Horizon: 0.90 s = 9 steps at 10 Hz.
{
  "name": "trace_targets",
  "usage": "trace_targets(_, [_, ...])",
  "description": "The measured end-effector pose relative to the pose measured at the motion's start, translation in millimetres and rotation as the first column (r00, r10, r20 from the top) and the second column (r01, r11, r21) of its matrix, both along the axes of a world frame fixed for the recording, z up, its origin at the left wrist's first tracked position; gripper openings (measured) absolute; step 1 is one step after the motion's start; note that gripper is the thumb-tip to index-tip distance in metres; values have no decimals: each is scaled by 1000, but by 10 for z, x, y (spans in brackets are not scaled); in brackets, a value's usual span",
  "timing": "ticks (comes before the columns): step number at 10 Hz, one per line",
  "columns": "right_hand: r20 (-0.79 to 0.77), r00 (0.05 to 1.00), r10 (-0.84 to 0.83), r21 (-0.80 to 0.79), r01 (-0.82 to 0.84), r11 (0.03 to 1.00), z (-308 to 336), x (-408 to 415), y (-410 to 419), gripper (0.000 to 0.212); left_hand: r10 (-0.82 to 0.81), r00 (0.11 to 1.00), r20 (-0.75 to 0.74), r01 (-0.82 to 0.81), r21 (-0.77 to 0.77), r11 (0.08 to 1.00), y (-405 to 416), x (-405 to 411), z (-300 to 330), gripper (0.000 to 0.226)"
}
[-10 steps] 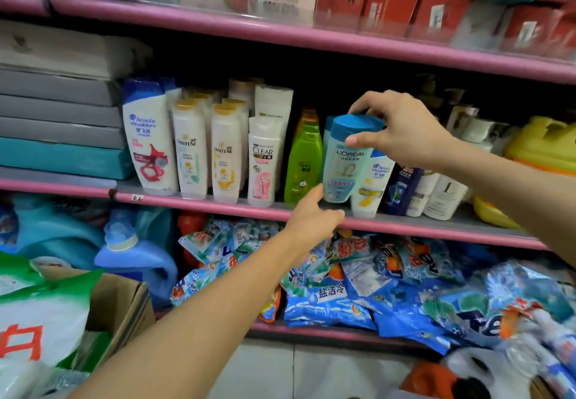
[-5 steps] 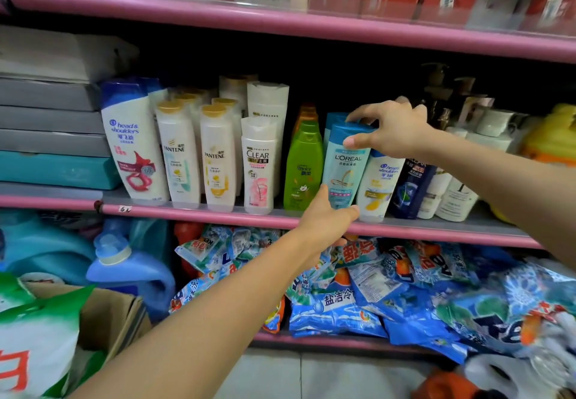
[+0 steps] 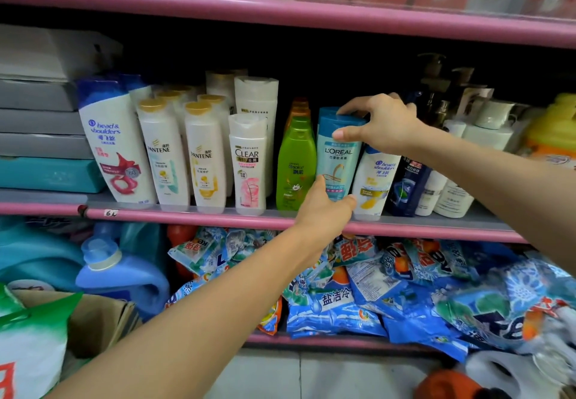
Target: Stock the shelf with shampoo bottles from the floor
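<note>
Hands (image 3: pixel 324 208) apart, both working one teal shampoo bottle (image 3: pixel 338 155) | left hand cupping its base at the pink shelf (image 3: pixel 187 213) edge | right hand (image 3: pixel 381 127) gripping its cap | bottle standing upright between a green bottle (image 3: pixel 296 165) and a white bottle (image 3: pixel 375 180).

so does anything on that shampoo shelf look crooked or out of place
Mostly tidy. The large white head & shoulders bottle with the blue cap at the row's left end leans left, and the small white head & shoulders bottle beside the teal L'Oreal bottle tilts right.
</note>
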State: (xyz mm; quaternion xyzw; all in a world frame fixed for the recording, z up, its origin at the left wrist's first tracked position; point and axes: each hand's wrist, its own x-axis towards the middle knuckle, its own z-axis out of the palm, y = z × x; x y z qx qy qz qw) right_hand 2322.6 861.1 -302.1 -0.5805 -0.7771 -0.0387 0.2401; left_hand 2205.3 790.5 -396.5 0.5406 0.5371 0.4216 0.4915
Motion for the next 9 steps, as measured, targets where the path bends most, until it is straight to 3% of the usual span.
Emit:
trace_targets(3, [-65, 996, 61, -125, -69, 990, 90, 126, -27, 54, 13, 998, -57, -12, 24, 1000, -40, -35, 2, 49])
trace_targets(6, [-60, 998, -28, -24, 27, 999, 31, 115, -92, 47, 24, 998, -56, -24, 0, 1000, -16, -34, 28, 52])
trace_targets(8, [-76, 997, -23, -27, 21, 999, 31, 70, -167, 51, 16, 999, -31, -16, 5, 1000, -65, -124, 4, 45])
trace_targets(9, [-127, 991, -36, 3, 37, 999, 15, 77, -296, 56, 51, 996, -75, -48, 41, 998, -135, -311, -12, 52])
